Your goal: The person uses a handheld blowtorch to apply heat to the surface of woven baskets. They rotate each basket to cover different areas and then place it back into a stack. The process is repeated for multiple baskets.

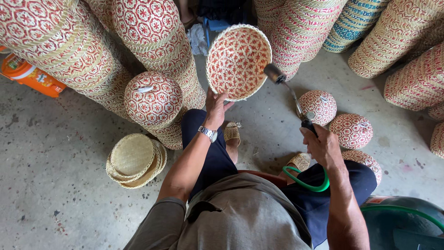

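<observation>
Woven red-and-cream basket [238, 60] being held up over the concrete floor [60, 185], tipped so its hollow inside is facing the camera, gripped at the lower rim by the left hand [215, 107], fingers closed around the edge, a metal wristwatch [208, 133] sitting on that wrist. Being aimed at the basket's right rim, just beside it: the dark nozzle of a torch [289, 90], its thin metal stem running down into the right hand [323, 146], which is wrapping tightly around the black handle. Looping out below that hand, a green hose [305, 181], curving across the dark trousers. Lying near the torch on the floor, three small patterned baskets [352, 130] turned bottom up. Resting left of the knees, a stack of plain straw-coloured lids [134, 159]. Leaning all around, tall stacks of nested patterned baskets [64, 46], one blue-striped stack [354, 21] among them at the top right. Standing at the far left edge, an orange container [30, 76]. Showing at the bottom right corner, part of a dark green drum [402, 222].
</observation>
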